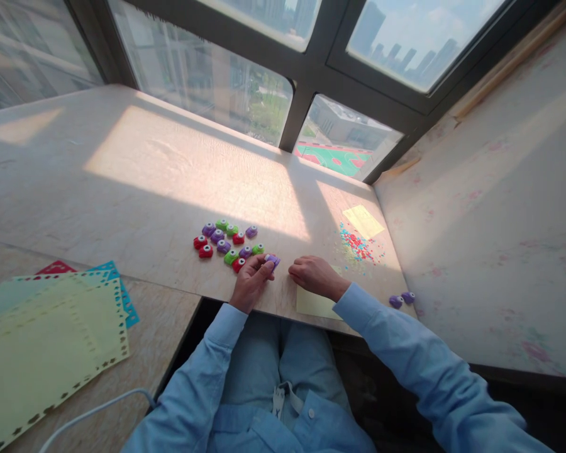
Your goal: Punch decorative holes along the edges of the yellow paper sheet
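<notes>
My left hand (253,281) is closed around a purple craft punch (272,260), gripping it between thumb and fingers just above the table. Beside it, my right hand (314,274) is curled with its fingertips pressed together near the tabletop; whatever they hold, if anything, is hidden. Partly under the right hand and wrist lies a pale yellow sheet of paper (314,305) at the table's front edge. Just beyond my left hand stands a cluster of small craft punches in purple, green and red, among them a red punch (205,251) and a green punch (230,257).
Tiny red and blue paper pieces (357,245) are scattered at the right, near a yellow paper (363,221). Two purple punches (396,301) sit by the wall. Punched sheets (51,340) and a white cable (99,402) lie at the left. Windows border the far edge.
</notes>
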Demonstrator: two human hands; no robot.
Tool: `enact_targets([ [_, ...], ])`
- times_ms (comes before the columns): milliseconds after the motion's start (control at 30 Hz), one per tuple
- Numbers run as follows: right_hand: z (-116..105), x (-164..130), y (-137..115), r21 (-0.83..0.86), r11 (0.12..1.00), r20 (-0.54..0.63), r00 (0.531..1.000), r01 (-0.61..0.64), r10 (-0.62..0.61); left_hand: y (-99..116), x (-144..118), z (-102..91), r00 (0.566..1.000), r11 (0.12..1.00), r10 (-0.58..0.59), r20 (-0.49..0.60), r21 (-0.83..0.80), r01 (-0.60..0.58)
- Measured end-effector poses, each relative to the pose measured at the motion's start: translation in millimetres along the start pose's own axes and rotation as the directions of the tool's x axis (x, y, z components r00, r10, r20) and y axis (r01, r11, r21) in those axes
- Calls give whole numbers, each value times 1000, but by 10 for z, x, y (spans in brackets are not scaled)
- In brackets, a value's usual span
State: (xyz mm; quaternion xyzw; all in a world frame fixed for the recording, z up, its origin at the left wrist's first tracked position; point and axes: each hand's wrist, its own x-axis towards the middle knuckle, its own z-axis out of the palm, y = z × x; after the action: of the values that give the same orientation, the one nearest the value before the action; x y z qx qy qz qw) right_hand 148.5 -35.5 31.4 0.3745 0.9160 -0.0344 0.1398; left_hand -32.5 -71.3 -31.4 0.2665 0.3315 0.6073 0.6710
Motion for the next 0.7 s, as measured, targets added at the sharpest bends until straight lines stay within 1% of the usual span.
enact_targets([
  [133,-27,53,-15,-47,999,17,1000,20,-20,6,0,5,1000,1000,2,6,0,-2],
  [233,-18,37,-7,-32,999,-3,1000,4,-5,10,4,16,1000,1000,5,5,2,-5],
  [300,8,-17,10,33,999,-54,998,-28,30,15,7,28,1000,1000,7,0,-3,-7],
  [400,80,-172,59,240,967,-178,975,-90,135,25,6,45,1000,1000,13,-4,-1,-13],
  [433,114,-242,85,330,938,-220,958,-105,185,29,5,49,1000,1000,16,-2,3,-16],
  [500,195,-400,162,506,853,-280,912,-127,301,35,3,49,1000,1000,21,3,13,-21],
  [600,342,-657,355,682,710,-290,826,-176,483,30,11,34,1000,999,27,5,32,-27],
  [667,435,-818,538,756,621,-281,756,-205,591,18,20,24,999,997,39,6,65,-39],
  [700,474,-891,640,787,577,-287,698,-218,655,11,22,24,999,994,54,5,97,-54],
])
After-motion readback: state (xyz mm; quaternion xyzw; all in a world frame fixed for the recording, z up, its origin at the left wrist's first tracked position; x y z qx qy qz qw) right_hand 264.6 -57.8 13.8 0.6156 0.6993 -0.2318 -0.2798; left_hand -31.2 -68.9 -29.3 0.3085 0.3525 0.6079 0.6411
